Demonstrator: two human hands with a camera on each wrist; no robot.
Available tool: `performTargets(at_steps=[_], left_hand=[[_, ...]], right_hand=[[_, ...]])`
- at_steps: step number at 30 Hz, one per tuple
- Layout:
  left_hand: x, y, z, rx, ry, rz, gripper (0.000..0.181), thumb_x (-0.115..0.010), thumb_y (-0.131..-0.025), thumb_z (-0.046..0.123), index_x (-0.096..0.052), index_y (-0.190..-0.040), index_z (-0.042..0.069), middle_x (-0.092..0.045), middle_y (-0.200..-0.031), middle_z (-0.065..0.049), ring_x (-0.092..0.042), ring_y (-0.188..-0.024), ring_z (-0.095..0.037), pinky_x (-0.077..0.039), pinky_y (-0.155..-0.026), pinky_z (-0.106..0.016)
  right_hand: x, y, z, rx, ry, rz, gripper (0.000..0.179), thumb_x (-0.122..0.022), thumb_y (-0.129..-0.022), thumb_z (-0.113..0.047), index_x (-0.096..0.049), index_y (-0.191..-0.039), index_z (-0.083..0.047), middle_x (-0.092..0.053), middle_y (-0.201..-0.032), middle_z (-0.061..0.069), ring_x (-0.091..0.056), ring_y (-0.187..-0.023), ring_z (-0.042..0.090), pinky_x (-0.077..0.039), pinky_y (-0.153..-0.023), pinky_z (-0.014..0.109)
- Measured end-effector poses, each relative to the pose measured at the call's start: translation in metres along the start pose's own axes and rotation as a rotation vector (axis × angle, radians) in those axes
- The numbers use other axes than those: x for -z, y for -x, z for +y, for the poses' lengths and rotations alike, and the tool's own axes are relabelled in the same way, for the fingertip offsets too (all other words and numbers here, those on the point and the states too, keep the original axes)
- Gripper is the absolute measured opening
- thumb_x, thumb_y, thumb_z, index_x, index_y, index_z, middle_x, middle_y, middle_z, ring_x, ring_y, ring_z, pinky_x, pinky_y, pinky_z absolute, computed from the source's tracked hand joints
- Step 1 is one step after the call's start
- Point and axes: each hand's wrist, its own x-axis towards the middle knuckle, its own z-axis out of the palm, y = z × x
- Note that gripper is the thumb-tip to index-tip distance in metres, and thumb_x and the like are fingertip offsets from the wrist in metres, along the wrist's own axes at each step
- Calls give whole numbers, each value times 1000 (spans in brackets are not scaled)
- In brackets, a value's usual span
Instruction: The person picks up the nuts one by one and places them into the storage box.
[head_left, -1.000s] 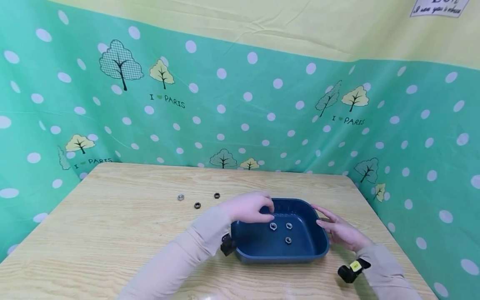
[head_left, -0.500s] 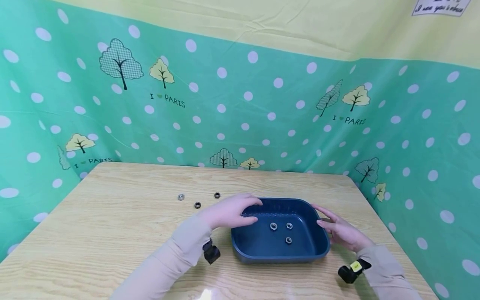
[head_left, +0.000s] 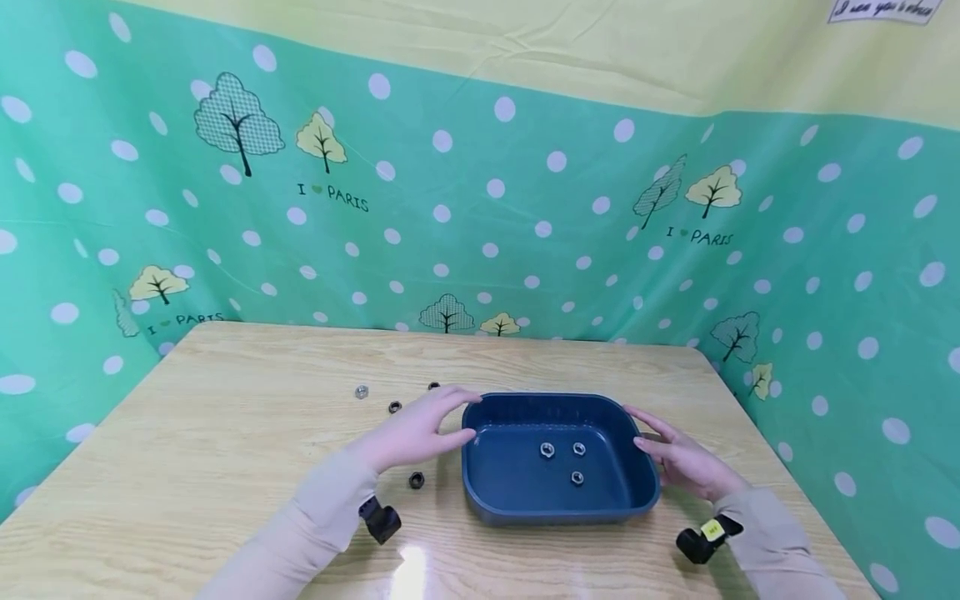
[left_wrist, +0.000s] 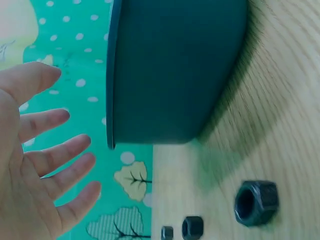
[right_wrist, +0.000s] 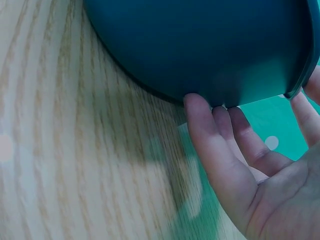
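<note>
The left hand (head_left: pixel 416 433) had withdrawn, spread and empty, from over the blue bin (head_left: pixel 562 517), leaving three hex nuts (head_left: pixel 554 450) inside; the unclenched right hand (head_left: pixel 692 467) seemingly just touched the bin.

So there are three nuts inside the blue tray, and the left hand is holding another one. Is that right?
Not quite: the left hand holds nothing. The left wrist view shows its fingers spread apart with no nut between them. The blue tray does have three nuts inside.
</note>
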Motion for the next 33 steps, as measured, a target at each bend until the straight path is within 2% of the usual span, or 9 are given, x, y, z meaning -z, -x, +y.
performTargets(at_steps=[5, 11, 15, 23, 33], left_hand=[[4, 15, -10, 47, 63, 41, 48, -61, -92, 27, -50, -133, 6, -53, -135, -11, -48, -127, -30, -38, -105, -47], [5, 32, -24, 148, 104, 95, 45, -61, -92, 27, -53, -130, 5, -56, -130, -11, -53, -120, -31, -42, -101, -48], [5, 42, -33, 193, 120, 117, 42, -63, -90, 23, -56, -126, 4, -58, -126, -11, -54, -117, -32, -43, -99, -50], [8, 60, -48, 234, 86, 112, 43, -67, -87, 21, -57, -124, 2, -60, -123, -13, -55, -113, -34, -43, -97, -52], [21, 80, -63, 272, 3, 122, 42, -68, -85, 20, -58, -121, 1, -61, -120, -16, -57, -110, -35, -44, -96, -52]], right_hand=[[0, 0, 1, -1, 1, 2, 68, -48, -99, -30, -7, -153, -21, -9, -153, 30, -40, -128, 39, -48, -90, 54], [-1, 0, 1, -8, 1, 13, 69, -48, -98, -30, -7, -153, -21, -8, -154, 29, -33, -132, 46, -47, -90, 56], [-1, 0, 0, -9, 6, 15, 69, -49, -98, -30, -8, -153, -21, -9, -153, 30, -36, -131, 44, -48, -90, 55], [0, 1, -2, 6, 8, 3, 68, -48, -99, -29, -7, -153, -19, -11, -152, 32, -47, -125, 37, -49, -89, 55], [-2, 1, -2, 4, 6, 9, 68, -48, -99, -29, -8, -153, -19, -10, -152, 32, -45, -125, 38, -48, -89, 56]])
